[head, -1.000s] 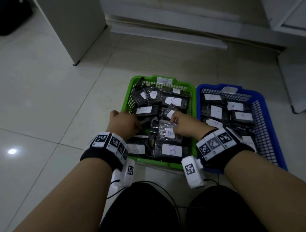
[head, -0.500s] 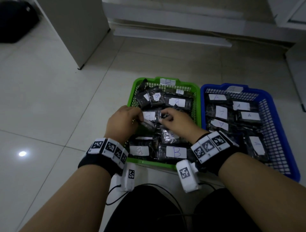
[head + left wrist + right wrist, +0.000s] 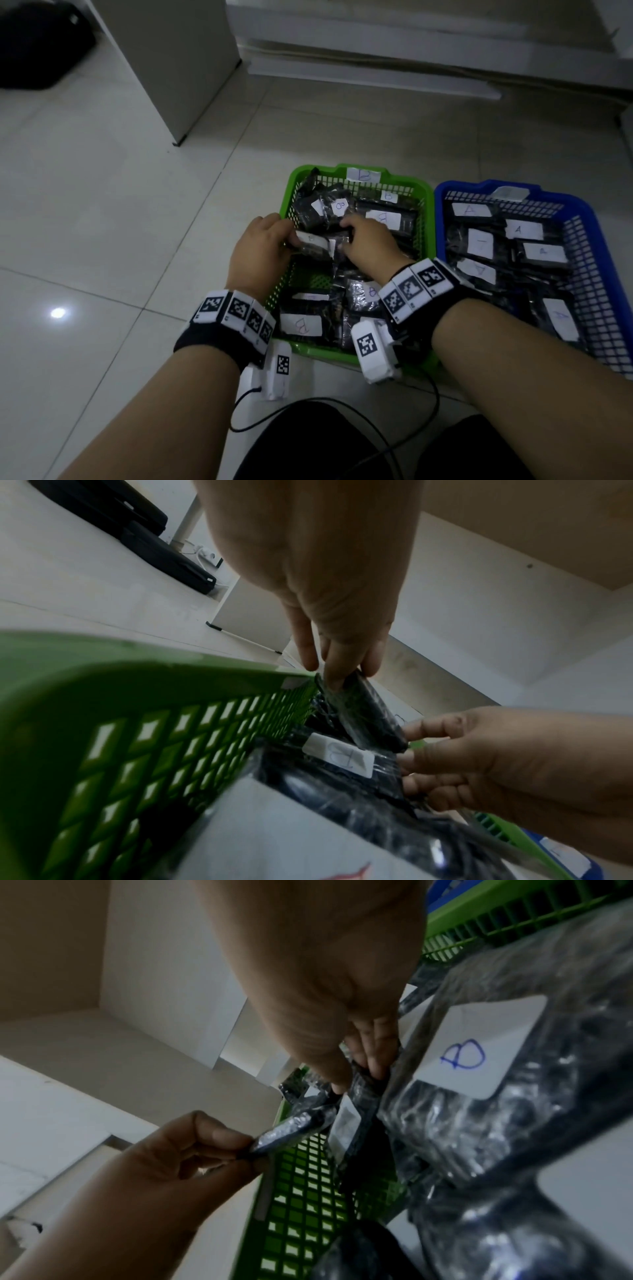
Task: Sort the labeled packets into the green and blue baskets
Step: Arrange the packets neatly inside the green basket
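Observation:
The green basket (image 3: pixel 356 354), tagged B, holds several dark packets with white B labels. The blue basket (image 3: pixel 597 240) to its right holds several packets labelled A. Over the green basket's left half, my left hand (image 3: pixel 289 240) pinches the end of a dark packet (image 3: pixel 310 241) that has a white label. My right hand (image 3: pixel 346 233) pinches another dark packet (image 3: pixel 363 1110) right beside it. In the left wrist view, the left hand (image 3: pixel 337 674) grips its dark packet (image 3: pixel 363 715) above a B-labelled packet (image 3: pixel 342 756). In the right wrist view, the right hand (image 3: pixel 359 1074) closes thumb and fingers on plastic wrap.
Both baskets stand side by side on a pale tiled floor (image 3: pixel 102 222). A white cabinet (image 3: pixel 178 61) stands at the far left, with a dark bag (image 3: pixel 37 44) beyond it. A low white ledge (image 3: pixel 376 72) runs along the back. My dark-clothed knees and a black cable (image 3: pixel 325 411) lie nearest me.
Both hands moved farther into the green basket, away from me. The left hand came in over the left rim and took hold of a packet; the right hand left the middle B packet.

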### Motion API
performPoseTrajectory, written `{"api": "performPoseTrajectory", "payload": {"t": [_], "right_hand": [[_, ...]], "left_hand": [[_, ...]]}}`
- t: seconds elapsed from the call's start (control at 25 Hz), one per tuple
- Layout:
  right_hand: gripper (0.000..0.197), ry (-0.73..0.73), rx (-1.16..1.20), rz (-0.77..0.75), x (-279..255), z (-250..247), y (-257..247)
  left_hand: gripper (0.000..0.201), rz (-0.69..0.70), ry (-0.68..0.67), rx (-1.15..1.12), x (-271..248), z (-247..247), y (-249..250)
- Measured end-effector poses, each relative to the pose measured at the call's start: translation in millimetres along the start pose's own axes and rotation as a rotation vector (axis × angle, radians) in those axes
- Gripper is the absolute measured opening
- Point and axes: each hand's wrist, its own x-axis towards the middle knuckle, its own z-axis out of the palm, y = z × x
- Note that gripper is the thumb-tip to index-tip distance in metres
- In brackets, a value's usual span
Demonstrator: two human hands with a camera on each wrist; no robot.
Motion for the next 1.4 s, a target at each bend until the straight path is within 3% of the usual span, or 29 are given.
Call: {"api": "performPoseTrajectory", "payload": {"t": [0.16,0.4,0.52,0.68,0.84,0.92,1.0,1.08,1.16,1.24,1.4], "right_hand": [[0.021,-0.073,-0.084,-0.002,5,3,1],[0.021,-0.121,0.146,0.052,6,-1,5],[0.026,-0.184,0.117,0.065,7,-1,7],[0.024,-0.183,0.097,0.009,3,-2,11],[0.026,-0.224,0.044,-0.008,-3,-1,12],[0.024,-0.205,0.078,-0.022,-10,0,12],[0.024,-0.128,0.07,-0.044,-21,-9,12],[0.039,-0.11,-0.116,-0.061,-35,-21,20],[0.064,-0.262,-0.329,-0.033,-49,-32,29],[0.077,-0.358,-0.374,-0.035,-58,-34,39],[0.073,-0.196,-0.322,-0.115,-56,-37,50]], "left_hand": [[0.019,0.023,0.001,0.025,-1,6,-12],[0.018,-0.103,0.04,-0.089,-4,2,-16],[0.019,-0.095,-0.035,-0.11,-7,-1,-14],[0.031,0.002,-0.244,0.104,-11,2,-13],[0.014,0.09,-0.488,0.315,-6,-2,-8],[0.012,0.099,-0.498,0.369,-4,-2,-1],[0.014,0.082,-0.405,0.247,-2,1,5],[0.027,0.063,-0.422,0.112,1,8,7],[0.047,0.087,-0.586,0.056,3,15,12],[0.055,0.103,-0.705,0.133,3,22,19],[0.046,0.017,-0.713,0.307,1,29,26]]}}
